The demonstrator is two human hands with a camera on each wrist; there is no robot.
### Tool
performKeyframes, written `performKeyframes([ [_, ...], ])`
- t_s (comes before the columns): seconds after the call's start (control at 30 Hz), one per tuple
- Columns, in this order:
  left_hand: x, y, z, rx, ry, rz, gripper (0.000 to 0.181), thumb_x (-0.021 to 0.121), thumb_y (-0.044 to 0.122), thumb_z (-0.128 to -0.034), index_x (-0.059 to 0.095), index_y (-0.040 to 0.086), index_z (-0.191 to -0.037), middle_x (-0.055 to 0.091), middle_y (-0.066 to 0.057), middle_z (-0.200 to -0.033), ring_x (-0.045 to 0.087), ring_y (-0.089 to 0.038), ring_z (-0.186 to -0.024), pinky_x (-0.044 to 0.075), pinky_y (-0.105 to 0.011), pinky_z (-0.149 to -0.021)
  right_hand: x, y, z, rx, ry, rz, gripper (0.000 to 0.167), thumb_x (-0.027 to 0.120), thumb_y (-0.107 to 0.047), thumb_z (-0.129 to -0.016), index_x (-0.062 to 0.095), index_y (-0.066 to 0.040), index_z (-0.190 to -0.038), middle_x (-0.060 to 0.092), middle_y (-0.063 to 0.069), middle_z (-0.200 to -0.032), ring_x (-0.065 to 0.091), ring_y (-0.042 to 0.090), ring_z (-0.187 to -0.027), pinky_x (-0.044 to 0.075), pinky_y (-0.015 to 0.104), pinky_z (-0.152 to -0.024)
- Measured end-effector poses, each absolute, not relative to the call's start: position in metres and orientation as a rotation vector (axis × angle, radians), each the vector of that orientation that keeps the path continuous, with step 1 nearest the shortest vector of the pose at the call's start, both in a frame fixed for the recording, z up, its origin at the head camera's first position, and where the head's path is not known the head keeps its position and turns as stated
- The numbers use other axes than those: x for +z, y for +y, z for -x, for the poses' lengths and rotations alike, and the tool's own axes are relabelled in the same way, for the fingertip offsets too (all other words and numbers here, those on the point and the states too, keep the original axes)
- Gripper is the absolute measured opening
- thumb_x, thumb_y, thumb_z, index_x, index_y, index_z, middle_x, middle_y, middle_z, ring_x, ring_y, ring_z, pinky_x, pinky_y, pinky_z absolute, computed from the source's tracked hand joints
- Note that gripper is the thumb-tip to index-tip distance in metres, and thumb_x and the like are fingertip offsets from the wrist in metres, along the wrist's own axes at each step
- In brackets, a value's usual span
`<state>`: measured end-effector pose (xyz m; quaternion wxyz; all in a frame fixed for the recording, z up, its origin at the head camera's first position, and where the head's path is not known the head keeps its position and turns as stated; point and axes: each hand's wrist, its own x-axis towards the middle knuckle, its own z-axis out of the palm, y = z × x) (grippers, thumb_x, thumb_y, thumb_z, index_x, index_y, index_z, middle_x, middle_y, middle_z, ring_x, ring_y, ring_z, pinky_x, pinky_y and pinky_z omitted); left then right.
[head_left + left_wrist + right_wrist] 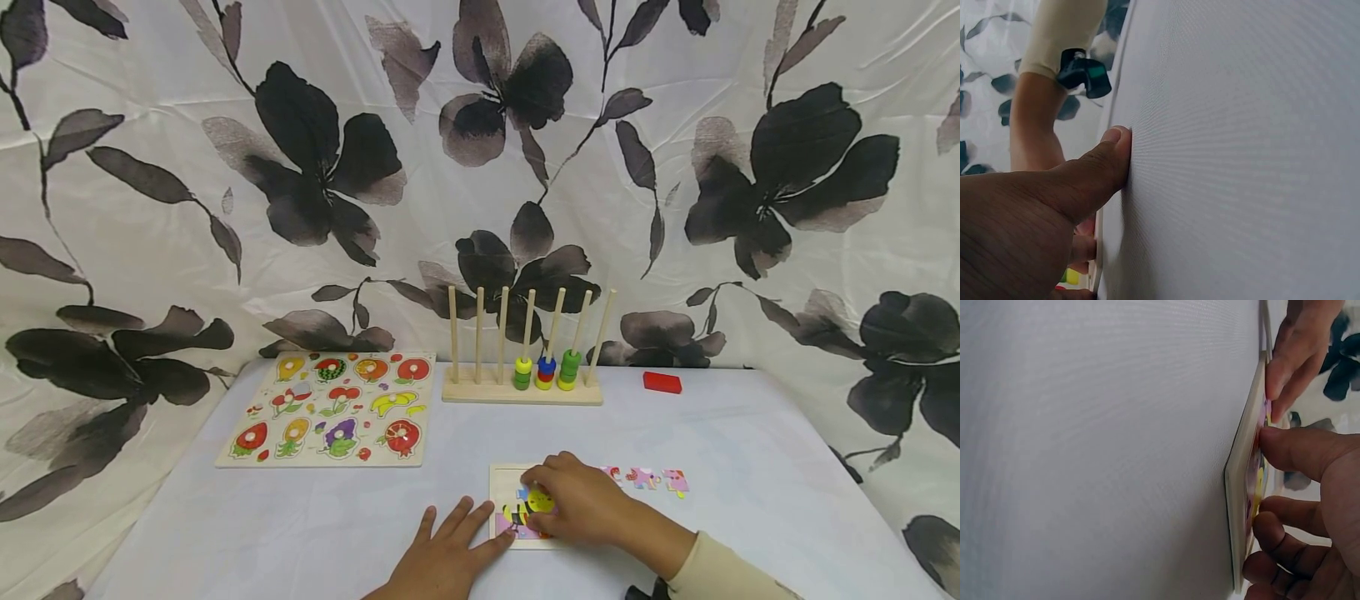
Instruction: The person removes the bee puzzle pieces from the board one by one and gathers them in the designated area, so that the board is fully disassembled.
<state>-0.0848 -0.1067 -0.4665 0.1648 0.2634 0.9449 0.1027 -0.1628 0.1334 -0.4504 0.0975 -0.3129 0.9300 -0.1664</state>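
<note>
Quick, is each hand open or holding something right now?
Left hand: open, fingers spread, touching the bee puzzle.
Right hand: fingers curled over the bee puzzle; whether it's holding anything cannot be told.

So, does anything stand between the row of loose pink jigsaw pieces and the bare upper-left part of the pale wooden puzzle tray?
Yes: the person's right hand lies over the right side of the tray, between its bare part and the loose pieces. Nothing else visible is in between, though the hand hides what is beneath it.
</note>
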Motion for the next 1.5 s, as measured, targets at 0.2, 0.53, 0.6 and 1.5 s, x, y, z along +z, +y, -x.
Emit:
performKeyframes([
  [0.2,-0.4639,-0.1062,0.0848,0.283,2.684,-0.741,0.09,0.061,0.086,-0.0754,0.045,0.043,-0.154,0.032,0.002,-0.165,0.028,-0.033,-0.151,0.025,-0.073,-0.111,-0.446,0.131,0.1638,-0.479,2.739,0.894,0.047,0.084,-0.044,-0.082,0.072,-0.019,-0.12,0.062,-0.012,-0.096,0.052,0.008,-0.09,0.055,0.031,-0.074],
  [0.53,-0.464,-0.1057,0.086,0.269,2.683,-0.744,0.09,0.062,0.085,-0.075,0.046,0.044,-0.153,0.033,0.002,-0.164,0.029,-0.032,-0.15,0.026,-0.072,-0.11,-0.4431,0.1258,0.1647,-0.458,2.731,0.82,0.043,0.085,-0.04,-0.08,0.07,-0.021,-0.115,0.06,-0.012,-0.091,0.052,0.009,-0.087,0.056,0.033,-0.074],
  [0.6,-0.4647,-0.106,0.086,0.266,2.686,-0.75,0.09,0.062,0.085,-0.0752,0.046,0.043,-0.153,0.033,0.002,-0.164,0.03,-0.032,-0.15,0.027,-0.073,-0.11,-0.4437,0.1259,0.1651,-0.467,2.728,0.811,0.043,0.086,-0.04,-0.08,0.069,-0.022,-0.115,0.06,-0.012,-0.091,0.053,0.009,-0.086,0.056,0.033,-0.074],
  [1.5,-0.4646,-0.1067,0.0857,0.276,2.692,-0.762,0.09,0.059,0.087,-0.0756,0.046,0.043,-0.153,0.032,0.002,-0.164,0.029,-0.033,-0.15,0.027,-0.073,-0.11,-0.4423,0.1251,0.1607,-0.465,2.809,0.915,0.042,0.089,-0.028,-0.08,0.07,-0.02,-0.117,0.063,-0.014,-0.097,0.056,0.008,-0.094,0.057,0.034,-0.077],
])
